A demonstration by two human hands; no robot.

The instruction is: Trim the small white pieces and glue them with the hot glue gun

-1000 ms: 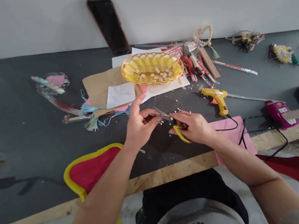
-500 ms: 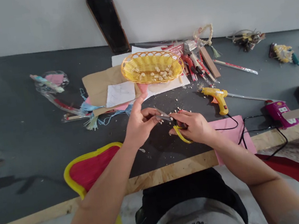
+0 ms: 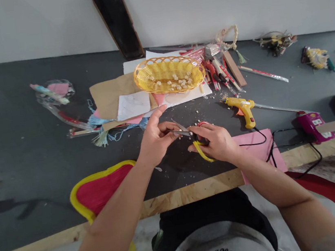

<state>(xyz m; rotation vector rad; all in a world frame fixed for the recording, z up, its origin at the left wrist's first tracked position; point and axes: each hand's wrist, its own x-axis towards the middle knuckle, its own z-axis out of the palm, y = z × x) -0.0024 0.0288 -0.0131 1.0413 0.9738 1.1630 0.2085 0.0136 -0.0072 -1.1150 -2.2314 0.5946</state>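
My right hand [image 3: 215,140] grips a pair of scissors [image 3: 201,152] with yellow and red handles, its blades apart and pointing left. Beside the blade tips, my left hand [image 3: 157,138] is closed in a pinch with the index finger stretched upward. Whatever small thing sits between its thumb and fingers is too hidden to name. Small pale bits [image 3: 193,171] lie scattered on the dark tabletop under both hands. Just beyond them stands a yellow woven basket [image 3: 165,73] with several small whitish pieces in it.
A yellow glue gun [image 3: 244,111] lies to the right, its cord running over pink paper [image 3: 259,152] to a purple power block [image 3: 315,126]. Brown paper [image 3: 108,94] and tassels [image 3: 103,137] lie left. A phone [image 3: 119,27] leans on the wall. A red-and-yellow piece [image 3: 101,187] lies near my left forearm.
Both hands stay nearly in place, with the scissors still held apart near the left fingertips. The view has shifted very slightly.
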